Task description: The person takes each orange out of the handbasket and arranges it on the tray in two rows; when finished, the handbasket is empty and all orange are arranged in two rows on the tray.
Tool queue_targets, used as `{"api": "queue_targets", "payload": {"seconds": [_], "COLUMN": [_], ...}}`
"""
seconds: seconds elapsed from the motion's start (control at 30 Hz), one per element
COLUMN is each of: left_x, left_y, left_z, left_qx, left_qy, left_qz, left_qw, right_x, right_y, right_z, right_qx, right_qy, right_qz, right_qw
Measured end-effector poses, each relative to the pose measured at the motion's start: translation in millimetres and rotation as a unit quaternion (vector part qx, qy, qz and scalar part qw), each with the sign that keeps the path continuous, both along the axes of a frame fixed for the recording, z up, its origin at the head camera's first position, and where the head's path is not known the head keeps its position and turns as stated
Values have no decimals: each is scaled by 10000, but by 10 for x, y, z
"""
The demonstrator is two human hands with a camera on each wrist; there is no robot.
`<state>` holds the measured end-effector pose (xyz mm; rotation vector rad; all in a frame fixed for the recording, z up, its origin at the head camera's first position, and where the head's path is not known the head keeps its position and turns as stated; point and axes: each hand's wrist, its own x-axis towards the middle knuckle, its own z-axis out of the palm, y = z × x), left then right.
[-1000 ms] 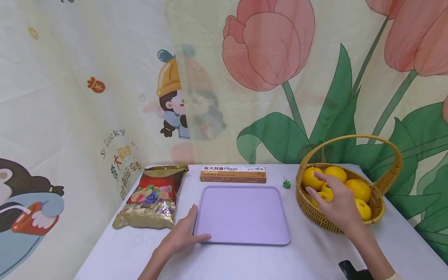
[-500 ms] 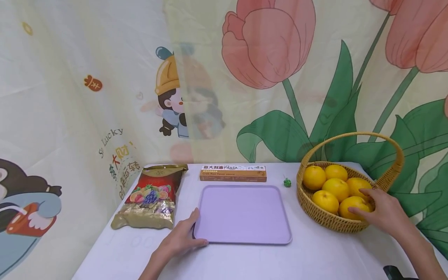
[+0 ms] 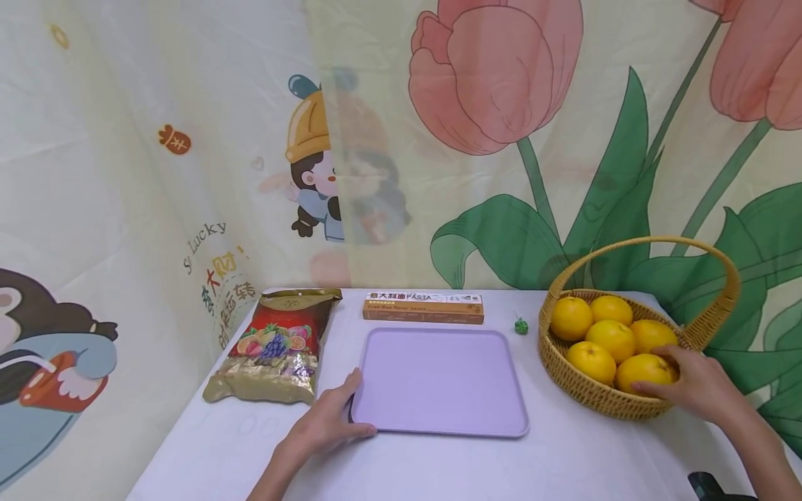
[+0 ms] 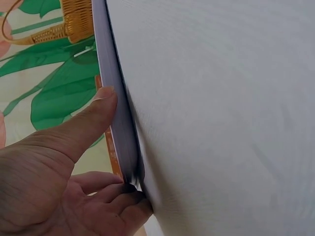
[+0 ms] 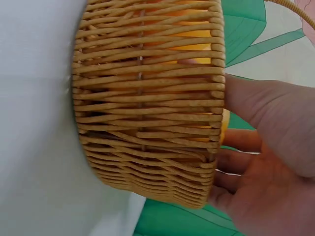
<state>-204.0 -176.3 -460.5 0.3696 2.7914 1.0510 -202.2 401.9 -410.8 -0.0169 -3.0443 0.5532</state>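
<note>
My left hand [image 3: 321, 422] holds the near left corner of a lilac rectangular tray [image 3: 441, 379], its thumb along the front edge and its fingers at the left side. The left wrist view shows the thumb [image 4: 101, 105] against the tray's rim [image 4: 118, 123]. On the right, my right hand [image 3: 702, 386] reaches over the near rim of a wicker basket [image 3: 589, 401] and grips an orange [image 3: 644, 374] between thumb and fingers. Several other oranges [image 3: 610, 340] fill the basket. In the right wrist view, the woven wall [image 5: 147, 108] hides most of the fruit and the fingertips.
A red and gold foil bag [image 3: 269, 348] lies at the left. Behind the tray is a pasta box [image 3: 422, 308], with a small green object [image 3: 521, 325] to its right. The basket's tall handle [image 3: 720, 306] arches over the fruit. Printed curtains [image 3: 388, 209] stand behind the table.
My right hand has moved from above the basket to its right front side and closed round an orange there. The left hand has stayed at the tray's corner.
</note>
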Motion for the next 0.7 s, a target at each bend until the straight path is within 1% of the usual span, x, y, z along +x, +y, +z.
{"api": "queue_targets", "payload": {"seconds": [0.07, 0.13, 0.2, 0.23, 0.3, 0.37, 0.43, 0.5, 0.63, 0.67, 0.7], "left_x": [-20, -55, -58, -52, -26, 19, 23, 19, -12, -36, -51], "left_y": [-17, -44, -51, -47, -28, 5, 19, 21, -2, -20, -29], "left_z": [-43, -114, -115, -109, -61, 37, 66, 72, 3, -50, -80], "left_qx": [-29, -150, -174, -162, -100, 2, -28, -48, -108, -170, -211], "left_qy": [59, 96, 106, 65, -22, -79, -114, -107, 21, 65, 92], "left_qz": [-48, -111, -138, -120, -53, 35, 76, 90, 18, -28, -68], "left_qw": [10000, 9998, 9997, 9998, 9999, 10000, 9999, 9999, 9999, 9998, 9997], "right_x": [7, 12, 24, 32, 52, 76, 101, 124, 175, 186, 199], "right_y": [10, 7, -1, -5, -17, -37, -76, -144, -373, -450, -533], "right_z": [-12, -17, -10, -4, 17, 55, 97, 159, 319, 363, 408], "right_qx": [-27, -77, -134, -159, -228, -299, -369, -453, -578, -666, -780], "right_qy": [57, 107, 188, 243, 378, 549, 760, 939, 1356, 1462, 1546], "right_qz": [-50, -131, -237, -303, -486, -662, -825, -910, -955, -931, -900], "right_qw": [10000, 9998, 9995, 9991, 9978, 9958, 9930, 9904, 9845, 9826, 9808]}}
